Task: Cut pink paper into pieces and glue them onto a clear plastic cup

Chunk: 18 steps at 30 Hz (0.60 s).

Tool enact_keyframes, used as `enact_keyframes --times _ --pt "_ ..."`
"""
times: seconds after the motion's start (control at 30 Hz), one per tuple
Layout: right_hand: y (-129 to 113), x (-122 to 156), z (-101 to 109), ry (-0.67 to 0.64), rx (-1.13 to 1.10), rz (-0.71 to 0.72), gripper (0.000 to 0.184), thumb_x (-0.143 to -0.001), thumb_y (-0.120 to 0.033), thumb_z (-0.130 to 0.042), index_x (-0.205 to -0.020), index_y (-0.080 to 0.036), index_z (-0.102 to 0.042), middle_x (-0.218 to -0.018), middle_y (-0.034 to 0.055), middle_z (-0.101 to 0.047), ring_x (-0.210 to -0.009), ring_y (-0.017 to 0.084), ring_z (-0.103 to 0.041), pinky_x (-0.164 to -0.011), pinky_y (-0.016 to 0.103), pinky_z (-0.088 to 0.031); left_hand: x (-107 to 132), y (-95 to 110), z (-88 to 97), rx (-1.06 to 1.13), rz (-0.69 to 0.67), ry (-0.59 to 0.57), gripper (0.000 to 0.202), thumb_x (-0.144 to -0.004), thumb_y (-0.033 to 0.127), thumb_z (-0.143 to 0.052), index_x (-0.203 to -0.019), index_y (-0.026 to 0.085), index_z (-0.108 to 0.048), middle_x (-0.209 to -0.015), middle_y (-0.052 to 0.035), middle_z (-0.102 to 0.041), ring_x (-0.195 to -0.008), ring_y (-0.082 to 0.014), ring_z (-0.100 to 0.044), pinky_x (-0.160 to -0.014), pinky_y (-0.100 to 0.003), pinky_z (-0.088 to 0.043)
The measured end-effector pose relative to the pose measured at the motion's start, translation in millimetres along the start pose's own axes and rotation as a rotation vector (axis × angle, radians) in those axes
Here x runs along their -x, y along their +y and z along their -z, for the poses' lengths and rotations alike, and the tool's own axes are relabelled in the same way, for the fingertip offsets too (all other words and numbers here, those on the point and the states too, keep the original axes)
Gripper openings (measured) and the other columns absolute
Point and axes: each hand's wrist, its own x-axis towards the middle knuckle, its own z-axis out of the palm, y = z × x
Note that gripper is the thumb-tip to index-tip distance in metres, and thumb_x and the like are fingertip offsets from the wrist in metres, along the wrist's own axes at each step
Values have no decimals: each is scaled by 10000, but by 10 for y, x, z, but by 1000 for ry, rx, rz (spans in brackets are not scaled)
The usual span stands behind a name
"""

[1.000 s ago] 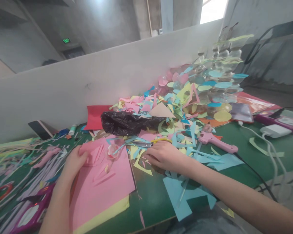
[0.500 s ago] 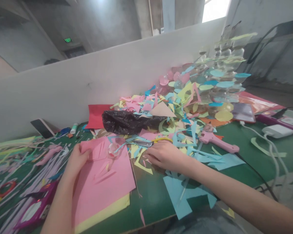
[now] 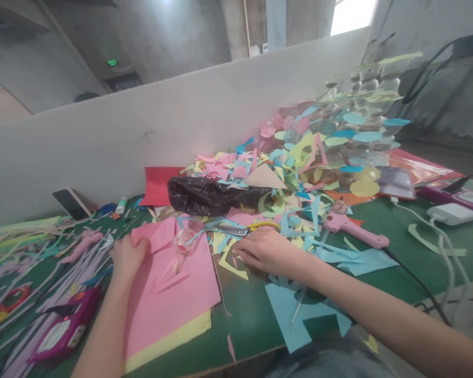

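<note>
A: Which step is in hand?

B: Steadying the paper, by my reading. The left hand (image 3: 129, 258) pinches a pink piece (image 3: 161, 235) between thumb and fingers, toward the far left corner of the pink sheet (image 3: 169, 315), which lies by the near edge of the tabletop (image 3: 240, 312).

A: And the right hand (image 3: 265, 250)?

B: Curled just beside the scissors (image 3: 232, 230); whether its fingers are through the loops, I cannot tell.

A: What does the next move call for?

B: Probably a firm left pinch, with blades kept clear of those fingers.

A: Anything different from a second ago?

B: Little. The view swings slightly; both hands and the scissors keep nearly the same places.
</note>
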Motion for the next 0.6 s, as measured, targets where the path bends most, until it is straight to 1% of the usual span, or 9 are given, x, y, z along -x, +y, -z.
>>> enact_keyframes --times 0.07,0.13,0.3,0.37,0.43,0.47,0.53,0.57,0.6 --pt "6 2 -7 4 7 8 284 -976 -271 -421 -813 -167 -629 -685 30 -631 -659 137 -539 -634 269 -296 37 44 -53 -38 -5 5 503 -789 404 -431 -1068 4 -554 -1053 -296 -604 -1084 -436 -544 -919 -543 -386" --pt "9 1 -12 -4 18 5 281 -974 -272 -424 -809 -168 -626 -679 26 -627 -651 136 -534 -626 269 -289 99 90 -100 -69 -29 14 563 -804 421 -426 -1163 -7 -498 -1108 -301 -584 -1114 -431 -526 -947 -534 -366" --pt "9 -3 -8 -34 21 -16 264 -972 -275 -427 -837 -172 -630 -702 19 -641 -650 132 -536 -613 269 -288 245 182 -168 -109 -33 60 693 -829 506 -425 -1283 -16 -399 -1108 -310 -574 -1095 -462 -511 -856 -509 -417" --pt "4 -4 5 -31 24 -12 269 -975 -275 -418 -841 -174 -629 -707 19 -645 -654 132 -540 -621 270 -295 258 223 -158 -95 -13 101 761 -827 532 -434 -1325 -36 -343 -1141 -318 -551 -1110 -470 -492 -858 -513 -413" --pt "-4 -5 21 -31 22 -6 273 -976 -266 -414 -834 -175 -629 -705 20 -647 -662 133 -548 -635 269 -303 254 281 -97 -73 16 189 802 -829 541 -434 -1340 -63 -301 -1188 -330 -513 -1130 -463 -472 -901 -529 -383" --pt "-9 -6 29 -31 18 -5 277 -976 -263 -413 -827 -175 -629 -705 21 -649 -665 133 -552 -642 268 -306 254 315 -42 -49 29 252 792 -833 536 -430 -1330 -69 -309 -1202 -330 -496 -1145 -453 -457 -930 -535 -361" --pt "-18 -7 37 -22 13 -2 287 -978 -264 -411 -810 -174 -625 -707 24 -651 -668 134 -556 -652 269 -307 277 372 114 34 15 400 702 -850 510 -412 -1277 -46 -377 -1211 -305 -481 -1189 -417 -419 -995 -528 -312" --pt "-20 -7 36 -14 13 0 291 -978 -268 -410 -800 -174 -621 -705 25 -651 -665 134 -554 -649 270 -304 302 388 207 99 -6 483 631 -862 495 -404 -1234 -14 -421 -1205 -279 -481 -1219 -390 -390 -1014 -509 -303" --pt "-22 -6 33 -4 16 1 295 -978 -273 -410 -792 -174 -616 -700 25 -648 -659 135 -549 -642 272 -298 334 391 298 163 -45 570 570 -883 479 -385 -1224 24 -430 -1218 -247 -471 -1235 -349 -379 -1030 -485 -302"
